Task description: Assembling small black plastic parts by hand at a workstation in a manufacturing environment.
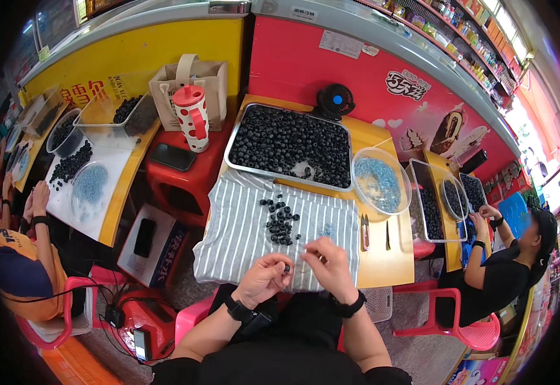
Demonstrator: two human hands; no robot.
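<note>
My left hand is closed, pinching a small round black part between thumb and fingertips. Close beside it, my right hand has its thumb and finger pressed together; whatever is in that pinch is too small to make out. Both hands are over the near edge of a grey-and-white striped cloth. On the cloth ahead of them lie a loose pile of black parts and a few small clear bluish pieces.
A metal tray heaped with black parts stands behind the cloth. Right of it are a clear tub of bluish pieces, snips and tweezers. A small fan stands behind. People sit working at side tables; a tumbler stands left.
</note>
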